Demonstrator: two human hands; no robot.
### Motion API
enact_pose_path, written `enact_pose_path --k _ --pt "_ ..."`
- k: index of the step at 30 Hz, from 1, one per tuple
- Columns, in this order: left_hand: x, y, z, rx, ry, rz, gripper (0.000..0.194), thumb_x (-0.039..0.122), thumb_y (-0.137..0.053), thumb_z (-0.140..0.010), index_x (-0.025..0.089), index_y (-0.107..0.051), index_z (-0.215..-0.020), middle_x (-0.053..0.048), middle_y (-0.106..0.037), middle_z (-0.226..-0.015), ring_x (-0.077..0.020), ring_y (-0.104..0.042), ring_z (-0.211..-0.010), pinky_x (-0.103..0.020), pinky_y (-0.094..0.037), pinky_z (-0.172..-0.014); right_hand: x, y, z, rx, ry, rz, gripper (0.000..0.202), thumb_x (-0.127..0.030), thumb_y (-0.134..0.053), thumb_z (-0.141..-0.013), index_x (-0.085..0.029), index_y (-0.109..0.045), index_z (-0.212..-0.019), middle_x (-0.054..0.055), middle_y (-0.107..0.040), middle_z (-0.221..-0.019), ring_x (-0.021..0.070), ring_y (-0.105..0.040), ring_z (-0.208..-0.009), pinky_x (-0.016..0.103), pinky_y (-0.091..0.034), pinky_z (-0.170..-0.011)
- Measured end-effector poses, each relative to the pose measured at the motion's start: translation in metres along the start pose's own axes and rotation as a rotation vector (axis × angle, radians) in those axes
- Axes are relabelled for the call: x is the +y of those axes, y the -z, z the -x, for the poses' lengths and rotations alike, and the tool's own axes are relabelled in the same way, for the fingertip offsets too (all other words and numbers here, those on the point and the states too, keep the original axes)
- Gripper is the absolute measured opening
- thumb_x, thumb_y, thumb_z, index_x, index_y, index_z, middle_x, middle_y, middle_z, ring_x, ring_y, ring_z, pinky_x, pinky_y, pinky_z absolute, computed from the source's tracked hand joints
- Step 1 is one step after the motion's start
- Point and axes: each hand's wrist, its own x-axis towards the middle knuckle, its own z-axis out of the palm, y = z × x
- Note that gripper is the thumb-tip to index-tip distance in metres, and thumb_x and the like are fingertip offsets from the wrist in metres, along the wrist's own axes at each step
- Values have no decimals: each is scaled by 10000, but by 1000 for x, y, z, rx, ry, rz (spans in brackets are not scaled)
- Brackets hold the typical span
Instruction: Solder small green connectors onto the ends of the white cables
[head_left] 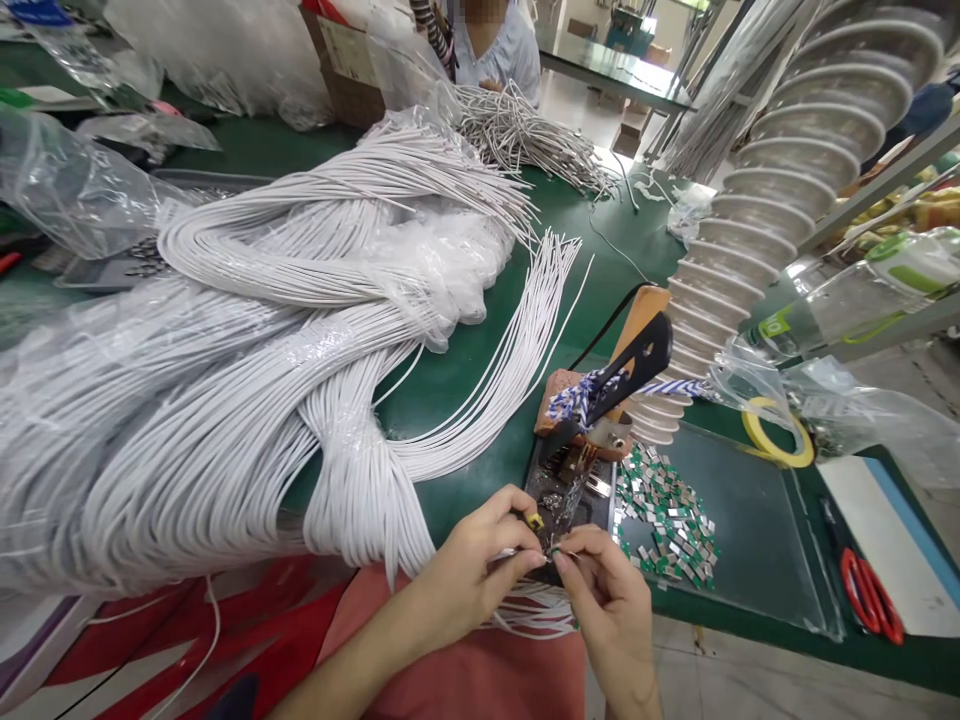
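Note:
My left hand (491,550) is closed, pinching the end of a thin white cable (508,553). My right hand (606,595) is closed too, its thumb and forefinger on a small connector with a green board (555,550), mostly covered by the fingers. The two pinches almost meet above the near end of a dark compartment tray (536,480). Just beyond stands a soldering iron fixture (581,440) with a black lever and blue-white cord wrapped round it. To the right, many small metal connectors with green boards (667,515) lie scattered on a flat tray (765,530).
Large bundles of white cable (225,430) fill the left of the green table (465,380). A ribbed extraction hose (750,200) comes down at right. Beyond the tray are a yellow tape roll (802,450) and red-handled scissors (870,595). Another person (499,45) sits opposite.

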Motion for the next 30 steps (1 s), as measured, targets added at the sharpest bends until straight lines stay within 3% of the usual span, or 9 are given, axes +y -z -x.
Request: enact_pose_path --k 5,13,21,26,30 --pt "-2 -1 -2 -7 -20 9 189 155 -489 -955 144 -611 -811 -46 -551 -974 -141 -564 -833 -222 -430 -769 2 1 -1 -20 92 54 188 -227 -584 -897 -235 -631 -1079 -23 -551 -753 88 -417 -515 204 -365 -495" --pt "3 2 -1 -43 -38 -26 128 126 -536 -920 148 -650 -865 -65 -580 -1026 -154 -602 -891 -217 -455 -789 -5 -2 -4 6 178 155 92 -181 -548 -904 -219 -629 -925 -72 -354 -647 86 -371 -497 203 -333 -495" --pt "1 -1 -4 -5 -79 -56 168 126 -509 -916 142 -661 -846 -83 -612 -978 -168 -607 -848 -243 -482 -784 -3 -5 -3 37 143 147 100 -208 -540 -912 -208 -636 -940 -54 -411 -682 89 -384 -505 205 -353 -503" --pt "-1 -2 -3 -13 -85 -38 159 136 -507 -920 139 -643 -838 -88 -639 -946 -174 -619 -860 -244 -479 -785 2 -6 0 36 29 41 109 -282 -554 -916 -203 -594 -979 -27 -496 -722 102 -406 -521 215 -353 -496" --pt "2 -5 -3 34 -61 -17 159 120 -510 -904 149 -594 -772 -63 -653 -863 -159 -623 -795 -232 -472 -741 0 -6 3 76 34 -91 88 -271 -590 -902 -217 -520 -898 -41 -455 -737 82 -352 -514 196 -322 -479"
